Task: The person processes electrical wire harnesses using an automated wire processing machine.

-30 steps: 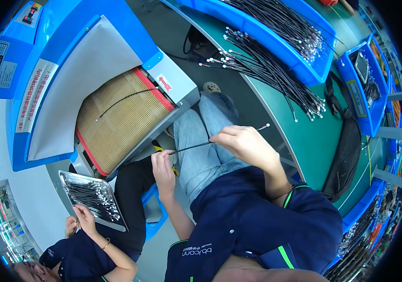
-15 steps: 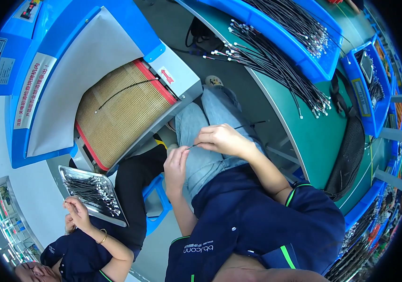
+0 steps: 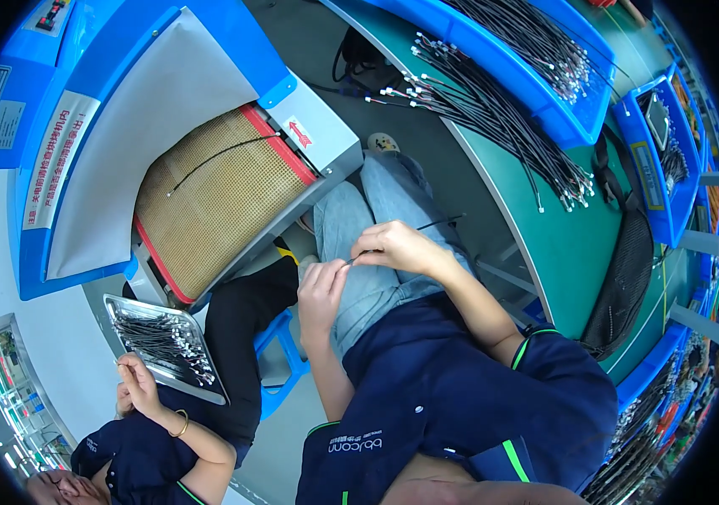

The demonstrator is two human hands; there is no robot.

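A thin black cable (image 3: 441,222) runs through both hands above my lap. My left hand (image 3: 320,295) pinches one end of it between thumb and fingertips. Close beside it, my right hand (image 3: 401,249) is closed on the same cable, fingertips nearly meeting the left ones. The tail sticks out past my right hand toward the green table. Fingers cover most of the cable's end, so its detail is hidden. Another black cable with small connectors (image 3: 216,158) lies across the mesh belt (image 3: 233,198) of the blue and grey machine ahead on the left.
The green table (image 3: 517,189) on the right bears a bundle of black cables (image 3: 494,126) and a blue bin (image 3: 574,126) of more. At lower left a co-worker's hand (image 3: 140,387) is beside a metal tray (image 3: 199,389) of cables. A blue stool (image 3: 279,370) stands between us.
My left hand has shifted slightly right, closer to my right hand. The cable's tail has moved a little left. On the belt, the other cable has slid slightly farther away.
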